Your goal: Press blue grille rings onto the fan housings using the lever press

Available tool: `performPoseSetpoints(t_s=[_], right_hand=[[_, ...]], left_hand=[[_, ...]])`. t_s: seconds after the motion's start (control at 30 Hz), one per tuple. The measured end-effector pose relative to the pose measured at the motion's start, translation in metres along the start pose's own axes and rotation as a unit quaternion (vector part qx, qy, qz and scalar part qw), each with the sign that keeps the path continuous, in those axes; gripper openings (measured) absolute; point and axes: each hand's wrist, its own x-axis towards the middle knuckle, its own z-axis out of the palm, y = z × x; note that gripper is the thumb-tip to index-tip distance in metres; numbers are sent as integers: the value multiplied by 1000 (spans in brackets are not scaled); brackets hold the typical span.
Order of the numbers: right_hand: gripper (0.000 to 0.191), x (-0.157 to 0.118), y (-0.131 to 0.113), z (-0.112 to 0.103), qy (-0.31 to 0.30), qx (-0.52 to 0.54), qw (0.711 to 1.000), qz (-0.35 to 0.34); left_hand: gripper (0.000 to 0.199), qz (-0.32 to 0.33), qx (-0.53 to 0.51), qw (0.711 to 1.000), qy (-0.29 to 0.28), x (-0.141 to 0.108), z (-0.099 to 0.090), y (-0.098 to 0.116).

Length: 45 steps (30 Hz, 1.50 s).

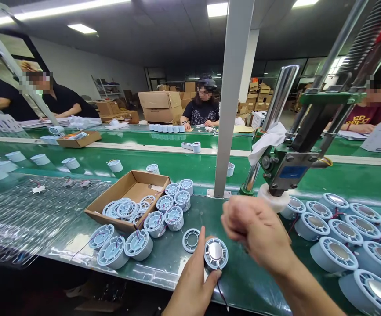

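My left hand [195,278] is at the near edge of the green bench, its thumb and fingers around a light blue round housing [215,253] with a silver disc in its centre and a dark wire hanging down. A flat blue ring [191,240] lies just left of that housing. My right hand [256,224] is raised in a fist in front of the press head [273,197]; what it holds, if anything, is hidden. Left of my hands, several housings with wires [138,244] stand beside a cardboard box [101,210] of blue rings.
Several housings with silver discs [345,231] crowd the right side. A grey post [231,101] rises behind my hands. Clear plastic trays [28,215] cover the left. Across the green conveyor [157,160], people sit at work near a large carton [160,106].
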Motion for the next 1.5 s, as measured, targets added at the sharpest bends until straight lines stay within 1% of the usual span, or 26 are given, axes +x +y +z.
performPoseSetpoints(t_s=[0.03, 0.07, 0.1, 0.13, 0.17, 0.2, 0.23, 0.27, 0.33, 0.37, 0.43, 0.47, 0.57, 0.67, 0.77, 0.93, 1.03, 1.13, 1.23, 1.37, 1.5], right_hand=[[44, -1, 3, 2, -16, -69, 997, 15], [31, -3, 8, 3, -42, -168, 984, 33], [13, -6, 12, 3, -76, -272, 958, 49], [14, -9, 16, 3, -114, -362, 923, 60], [28, -12, 20, 1, -153, -431, 887, 63], [37, -15, 23, 0, -190, -480, 854, 66], [41, -17, 24, 0, -222, -516, 824, 72], [41, -18, 26, 0, -250, -546, 796, 77], [35, -17, 28, 4, -298, -599, 740, 74], [31, -16, 29, 8, -316, -617, 717, 70], [25, -14, 34, 15, -334, -641, 689, 54], [25, -13, 37, 17, -338, -647, 682, 47], [26, -13, 42, 21, -343, -654, 673, 33], [28, -11, 37, 18, -358, -657, 663, 21], [26, -8, 31, 17, -374, -659, 652, 22], [30, -4, 32, 21, -381, -667, 639, 30], [32, -7, 31, 21, -382, -669, 637, 31], [39, -8, 28, 18, -399, -659, 638, 22], [40, -7, 29, 16, -414, -649, 637, 16], [42, -6, 29, 18, -415, -651, 635, 30], [45, -2, 19, 18, -422, -637, 643, 51]], left_hand=[[81, 1, 3, 1000, 0, 1, 0, -1], [80, 2, 7, 1000, -1, 2, 1, -3], [80, 4, 10, 1000, -2, 2, 1, -4], [80, 5, 11, 1000, -3, 3, 2, -5], [80, 4, 10, 1000, -6, 3, 2, -5], [81, 1, 9, 1000, -9, 3, 2, -5], [81, -3, 7, 1000, -10, 3, 2, -5], [82, -6, 4, 1000, -12, 2, 2, -5], [82, -7, -3, 1000, -10, 1, 3, -4], [81, -4, -8, 1000, -7, 0, 3, -3], [79, 0, -20, 1000, -1, -1, 4, -2], [79, 0, -26, 1000, 1, -2, 4, -2], [77, 3, -37, 999, 2, -2, 5, -3], [79, 16, -37, 999, 5, -2, 6, -4], [79, 21, -36, 999, 6, -2, 7, -4], [78, 32, -30, 999, 9, -1, 7, -4], [77, 35, -32, 999, 4, -1, 8, -4], [76, 35, -34, 999, 4, -2, 8, -4], [76, 37, -38, 999, 11, -2, 9, -5], [77, 44, -33, 998, 17, -1, 9, -5], [79, 39, -34, 999, 11, -2, 10, -4]])
